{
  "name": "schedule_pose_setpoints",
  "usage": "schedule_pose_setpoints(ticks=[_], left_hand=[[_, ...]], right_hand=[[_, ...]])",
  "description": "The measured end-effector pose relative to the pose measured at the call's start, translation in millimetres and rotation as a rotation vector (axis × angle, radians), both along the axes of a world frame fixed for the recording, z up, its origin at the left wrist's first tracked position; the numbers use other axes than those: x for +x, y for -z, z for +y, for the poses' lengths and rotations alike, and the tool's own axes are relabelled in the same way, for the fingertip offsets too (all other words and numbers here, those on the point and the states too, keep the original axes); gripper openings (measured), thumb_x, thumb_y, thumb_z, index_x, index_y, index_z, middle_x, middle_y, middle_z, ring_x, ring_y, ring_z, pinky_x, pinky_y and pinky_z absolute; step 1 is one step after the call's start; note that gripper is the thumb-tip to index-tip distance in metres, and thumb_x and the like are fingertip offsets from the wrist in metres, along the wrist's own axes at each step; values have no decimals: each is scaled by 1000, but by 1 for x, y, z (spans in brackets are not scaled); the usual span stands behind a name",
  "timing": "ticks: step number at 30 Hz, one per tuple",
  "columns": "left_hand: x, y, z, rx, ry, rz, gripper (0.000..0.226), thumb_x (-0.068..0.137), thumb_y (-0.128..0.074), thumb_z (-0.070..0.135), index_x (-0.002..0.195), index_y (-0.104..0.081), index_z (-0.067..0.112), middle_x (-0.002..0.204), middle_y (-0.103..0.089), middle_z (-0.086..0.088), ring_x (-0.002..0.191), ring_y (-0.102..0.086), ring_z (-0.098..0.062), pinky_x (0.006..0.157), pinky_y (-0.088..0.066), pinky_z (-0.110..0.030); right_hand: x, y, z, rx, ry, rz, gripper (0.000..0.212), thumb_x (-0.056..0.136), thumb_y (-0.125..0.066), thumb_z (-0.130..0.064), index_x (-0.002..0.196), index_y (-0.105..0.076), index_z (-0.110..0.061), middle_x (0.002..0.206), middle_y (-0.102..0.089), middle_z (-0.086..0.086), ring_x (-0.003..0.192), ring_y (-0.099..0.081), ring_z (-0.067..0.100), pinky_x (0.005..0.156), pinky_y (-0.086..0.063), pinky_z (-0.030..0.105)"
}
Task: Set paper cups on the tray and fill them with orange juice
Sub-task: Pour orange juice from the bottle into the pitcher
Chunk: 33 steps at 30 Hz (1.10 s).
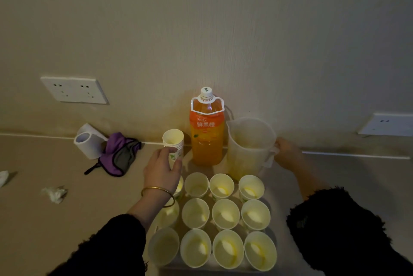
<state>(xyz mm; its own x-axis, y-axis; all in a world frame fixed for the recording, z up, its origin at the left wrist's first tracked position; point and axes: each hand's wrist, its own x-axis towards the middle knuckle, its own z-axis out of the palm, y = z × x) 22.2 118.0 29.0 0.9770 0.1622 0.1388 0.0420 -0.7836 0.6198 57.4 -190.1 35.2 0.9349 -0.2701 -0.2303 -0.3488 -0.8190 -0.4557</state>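
While left hand [163, 169] grips the cup stack [173, 141], right hand [288, 155] holds the pitcher [248, 148] handle. The bottle [206, 137] stands at twelve o'clock from the tray [172, 268].

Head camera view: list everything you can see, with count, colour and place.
Paper cups: twelve, white, on tray.
Tray: one, pale, under cups.
Cup stack: one, white, left of bottle.
Juice bottle: one, orange, against wall.
Pitcher: one, translucent, right of bottle.
Tissue roll: one, white, far left by wall.
Cloth: one, purple and grey, beside roll.
Crumpled tissues: two, white, left counter.
Wall sockets: two, white, left and right wall.
Left hand: grips cup stack.
Right hand: holds pitcher handle.
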Motion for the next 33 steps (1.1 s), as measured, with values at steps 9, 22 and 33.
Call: schedule_pose_setpoints(ticks=[9, 22, 33], left_hand=[[11, -9, 2, -23, 24, 14, 31, 90, -56, 25, 119, -57, 14, 121, -56, -9, 113, -49, -28, 92, -39, -37], [67, -44, -21, -14, 296, 43, 50, 93, -49, 34, 140, -38, 24, 148, -32, -4, 122, -49, -25, 100, -41, -35], [120, -39, -37, -204, 308, 87, 77, 62, -61, 59, 129, -45, 25, 124, -56, -1, 110, -56, -24, 90, -49, -44]], right_hand=[[31, -91, 73, -71, 17, -564, 37, 95, -48, -22, 131, -53, -15, 131, -54, 6, 121, -49, 26, 103, -38, 42], [103, -111, 165, -400, -139, -185, 60, 93, -31, -64, 116, -56, -14, 112, -64, 6, 108, -56, 26, 97, -32, 42], [116, -108, 185, -512, -115, -109, 31, 99, -39, -32, 121, -49, -12, 118, -60, 10, 109, -56, 29, 87, -40, 37]])
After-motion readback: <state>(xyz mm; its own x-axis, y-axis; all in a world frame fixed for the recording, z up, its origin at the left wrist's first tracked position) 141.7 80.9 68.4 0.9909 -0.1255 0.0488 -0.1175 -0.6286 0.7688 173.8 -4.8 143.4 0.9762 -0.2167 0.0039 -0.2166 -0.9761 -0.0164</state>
